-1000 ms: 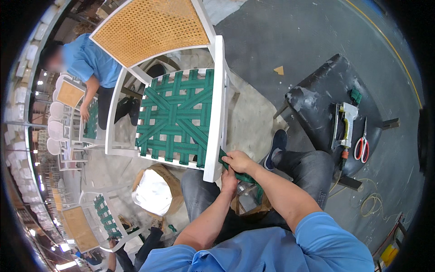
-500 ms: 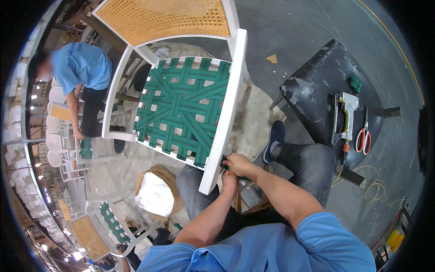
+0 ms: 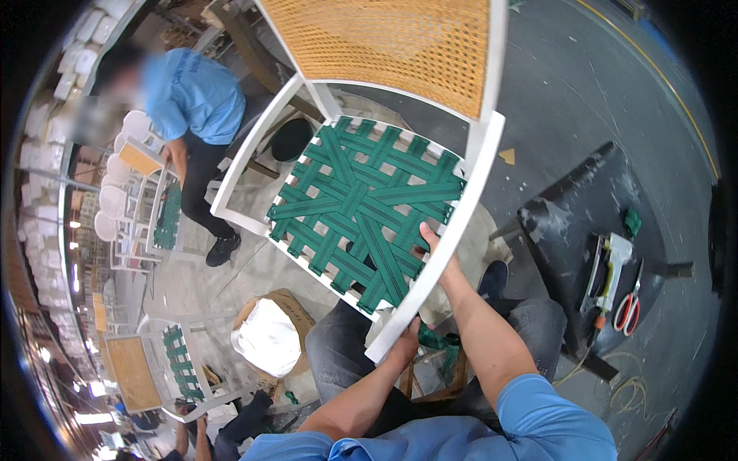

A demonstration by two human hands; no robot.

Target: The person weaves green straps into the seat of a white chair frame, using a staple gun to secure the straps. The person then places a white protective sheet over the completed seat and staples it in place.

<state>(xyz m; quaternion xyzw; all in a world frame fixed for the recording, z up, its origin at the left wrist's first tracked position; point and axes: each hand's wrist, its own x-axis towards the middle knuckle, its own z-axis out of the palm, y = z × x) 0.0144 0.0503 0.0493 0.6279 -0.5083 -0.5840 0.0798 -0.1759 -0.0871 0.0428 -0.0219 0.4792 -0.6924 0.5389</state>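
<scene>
Shifting my right hand (image 3: pixel 437 251) up from the strap, I now have it reaching under the armrest to the side of the white chair (image 3: pixel 480 150), in front of me with its seat facing up. Half a second ago both hands were together by the strap; now the chair is turned in my view, and I judge that this hand has gone from handling strap to steadying the seat. Its thumb lies on the green webbing (image 3: pixel 354 197), fingers mostly hidden below, pinching the edge. My left hand (image 3: pixel 403 347) is at the armrest's front end; its fingers are hidden, so I cannot tell what it holds. One loose green strap (image 3: pixel 440 343) hangs beside it.

Counting outward: one cane back (image 3: pixel 400 42), two diagonal straps crossing on the seat; one paper sack (image 3: pixel 296 315) to the left; one black stool (image 3: pixel 557 223) to the right, bearing one stapler (image 3: pixel 613 269), one pair of scissors (image 3: pixel 629 311) and one green bundle (image 3: pixel 632 223). Leftward, two more webbed chairs, one near a co-worker (image 3: pixel 196 96).
</scene>
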